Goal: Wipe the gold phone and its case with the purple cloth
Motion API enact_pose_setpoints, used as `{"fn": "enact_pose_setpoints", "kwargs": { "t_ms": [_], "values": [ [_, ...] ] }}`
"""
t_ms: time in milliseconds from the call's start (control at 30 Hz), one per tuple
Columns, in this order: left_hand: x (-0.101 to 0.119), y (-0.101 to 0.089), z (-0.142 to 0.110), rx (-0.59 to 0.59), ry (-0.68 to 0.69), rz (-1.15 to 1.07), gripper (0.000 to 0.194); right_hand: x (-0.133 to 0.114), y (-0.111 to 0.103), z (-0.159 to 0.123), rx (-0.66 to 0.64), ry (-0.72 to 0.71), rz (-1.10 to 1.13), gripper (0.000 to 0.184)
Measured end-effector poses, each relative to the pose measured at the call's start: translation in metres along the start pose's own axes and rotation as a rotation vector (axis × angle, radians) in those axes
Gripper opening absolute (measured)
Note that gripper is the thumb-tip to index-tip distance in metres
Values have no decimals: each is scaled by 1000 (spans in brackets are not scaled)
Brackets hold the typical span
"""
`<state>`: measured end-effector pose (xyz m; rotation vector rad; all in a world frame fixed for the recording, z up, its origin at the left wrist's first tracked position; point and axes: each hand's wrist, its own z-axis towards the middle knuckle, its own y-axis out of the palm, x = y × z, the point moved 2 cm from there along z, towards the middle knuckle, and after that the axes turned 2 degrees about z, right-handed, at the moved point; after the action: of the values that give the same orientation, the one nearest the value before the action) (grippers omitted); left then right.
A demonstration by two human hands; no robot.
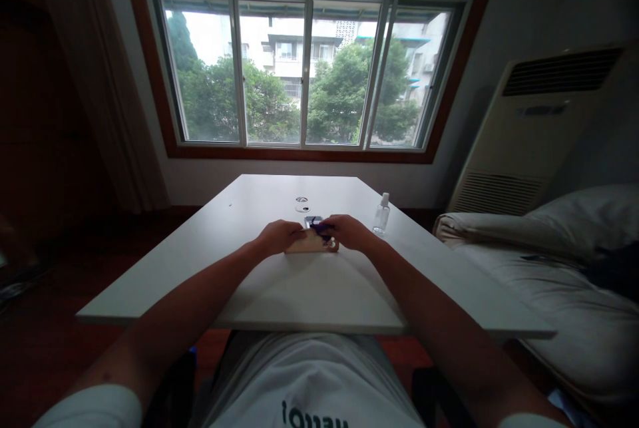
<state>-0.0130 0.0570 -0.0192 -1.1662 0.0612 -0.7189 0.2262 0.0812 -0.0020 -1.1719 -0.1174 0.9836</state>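
A flat tan block, perhaps a case or small board, lies on the white table in front of me. My left hand is closed on its left end. My right hand is curled over its right end and pinches a small dark blue thing on top of it; I cannot make out what that thing is. A small dark and white object lies just behind the block.
A small clear spray bottle stands to the right of my hands. A round ring-shaped item lies further back. A bed with white bedding adjoins the table's right side. A standing air conditioner and a wide window lie beyond.
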Motion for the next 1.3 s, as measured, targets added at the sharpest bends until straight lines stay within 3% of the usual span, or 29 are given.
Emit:
{"fn": "enact_pose_setpoints", "kwargs": {
  "t_ms": [167, 333, 633, 900, 1133, 1300],
  "values": [
    [-5, 0, 1, 2, -40, -50, 31, 22, -12, -3, -34, 93, 101, 19],
    [-5, -1, -1, -16, -62, -21, 32, 26, -7, -5, -40, 116, 202, 24],
    [-1, -10, -6, 82, -62, -53, 46, -9, -4, -7, 336, -17, 374, 30],
    [15, -12, -11, 83, -22, -41, 51, -42, -5, -12, 400, -176, 311, 30],
    [11, -8, -7, 95, -88, -128, 53, -26, -4, -6, 416, -6, 313, 31],
    [5, -5, -5, 133, -123, -246, 53, -20, -7, -7, 521, 47, 341, 32]
  ]
}}
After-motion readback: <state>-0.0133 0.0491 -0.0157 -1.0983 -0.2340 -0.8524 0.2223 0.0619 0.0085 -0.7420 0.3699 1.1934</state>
